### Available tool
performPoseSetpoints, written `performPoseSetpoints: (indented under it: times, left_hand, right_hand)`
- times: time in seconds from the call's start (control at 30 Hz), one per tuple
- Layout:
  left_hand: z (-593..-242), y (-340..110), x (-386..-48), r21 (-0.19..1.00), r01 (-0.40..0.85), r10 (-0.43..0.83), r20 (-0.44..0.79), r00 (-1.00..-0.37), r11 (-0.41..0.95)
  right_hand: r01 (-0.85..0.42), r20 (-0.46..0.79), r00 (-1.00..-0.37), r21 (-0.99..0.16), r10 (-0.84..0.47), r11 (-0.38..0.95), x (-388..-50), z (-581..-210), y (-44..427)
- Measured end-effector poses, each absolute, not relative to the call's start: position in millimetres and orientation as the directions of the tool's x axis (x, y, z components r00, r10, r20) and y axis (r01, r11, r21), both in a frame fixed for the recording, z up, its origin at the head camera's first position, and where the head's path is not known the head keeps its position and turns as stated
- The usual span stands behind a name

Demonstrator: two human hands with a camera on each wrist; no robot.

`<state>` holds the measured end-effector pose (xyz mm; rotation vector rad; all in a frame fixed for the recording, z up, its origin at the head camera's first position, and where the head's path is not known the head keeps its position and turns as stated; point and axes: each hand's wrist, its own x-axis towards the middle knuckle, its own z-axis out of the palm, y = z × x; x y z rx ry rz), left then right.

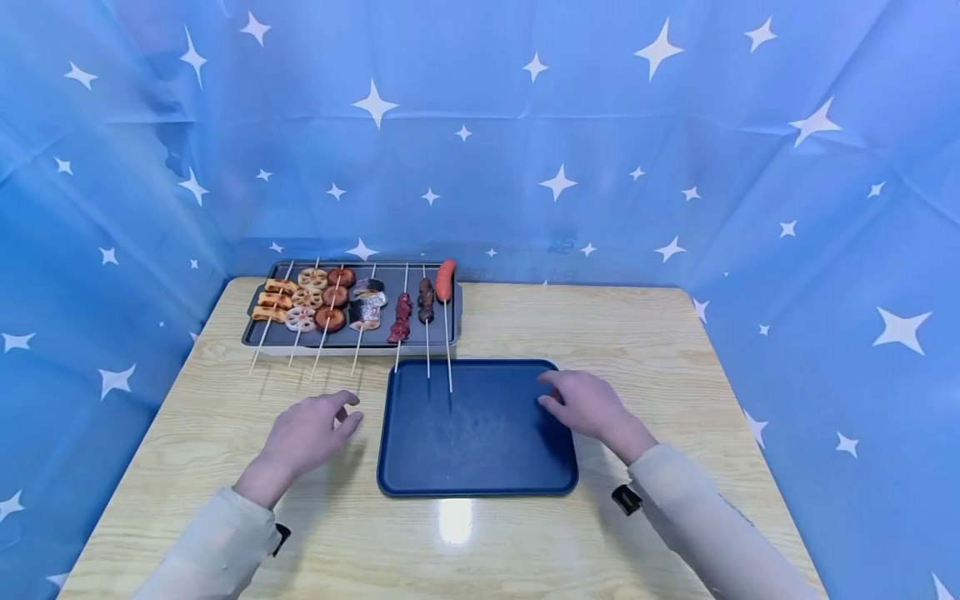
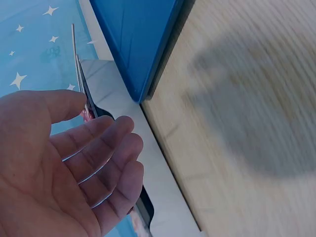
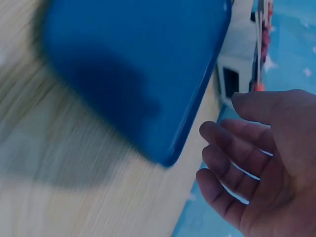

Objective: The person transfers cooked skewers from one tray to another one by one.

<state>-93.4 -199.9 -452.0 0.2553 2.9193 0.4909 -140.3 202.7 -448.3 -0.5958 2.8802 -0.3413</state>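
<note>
My left hand hovers over the table left of the blue tray, its fingers loosely bent and holding nothing. Above the tray's right side hangs my right hand, also without anything in its grasp. The left wrist view shows the left palm with relaxed fingers, and the right wrist view shows the right hand much the same. Behind the tray, a dark grill plate carries several skewers. The sausage skewer lies rightmost, its stick reaching over the tray, beside dark meat and red meat skewers.
Further left on the grill lie a foil-like grey skewer, mushroom slices, lotus root slices and yellow pieces. Their sticks overhang its front edge. A blue star-patterned curtain encloses the wooden table at the back and sides.
</note>
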Motion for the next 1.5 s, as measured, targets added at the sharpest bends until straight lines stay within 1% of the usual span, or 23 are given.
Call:
performPoseSetpoints:
  times: [0.17,0.3,0.5,0.63,0.77,0.87,0.97,1.27,1.4,1.5]
  left_hand:
    - [-463,-191,-92,0.367,0.126,0.192,-0.15,-0.97,0.922]
    - [-471,-185,-90,0.383,0.116,0.183,-0.143,-0.973,0.916]
    - [-483,-176,-87,0.403,0.091,0.15,-0.116,-0.982,0.911]
    - [-489,-171,-87,0.402,0.073,0.131,-0.12,-0.984,0.913]
    - [-492,-167,-87,0.4,0.049,0.117,-0.148,-0.982,0.915]
    - [-492,-166,-86,0.399,0.038,0.108,-0.153,-0.982,0.916]
    - [-492,-166,-86,0.402,0.032,0.102,-0.155,-0.983,0.915]
    - [-496,-168,-84,0.417,0.034,0.103,-0.145,-0.984,0.908]
    - [-496,-168,-84,0.423,0.03,0.099,-0.143,-0.985,0.905]
    - [-497,-167,-84,0.42,0.028,0.094,-0.137,-0.986,0.907]
  right_hand:
    - [-0.43,-0.117,-0.877,-0.243,-0.466,0.87,-149,-451,170]
    - [-0.441,-0.111,-0.87,-0.263,-0.481,0.858,-156,-452,145]
    - [-0.458,-0.102,-0.863,-0.253,-0.495,0.852,-166,-457,115]
    - [-0.45,-0.06,-0.873,-0.285,-0.484,0.846,-169,-462,101]
    - [-0.401,-0.048,-0.898,-0.318,-0.437,0.859,-172,-467,92]
    - [-0.357,-0.061,-0.913,-0.362,-0.404,0.861,-174,-468,86]
    - [-0.317,-0.077,-0.919,-0.44,-0.387,0.84,-177,-470,80]
    - [-0.179,-0.158,-0.914,-0.669,-0.373,0.722,-182,-474,70]
    - [-0.103,-0.207,-0.908,-0.733,-0.365,0.672,-182,-474,69]
    - [-0.061,-0.232,-0.906,-0.755,-0.354,0.653,-183,-474,68]
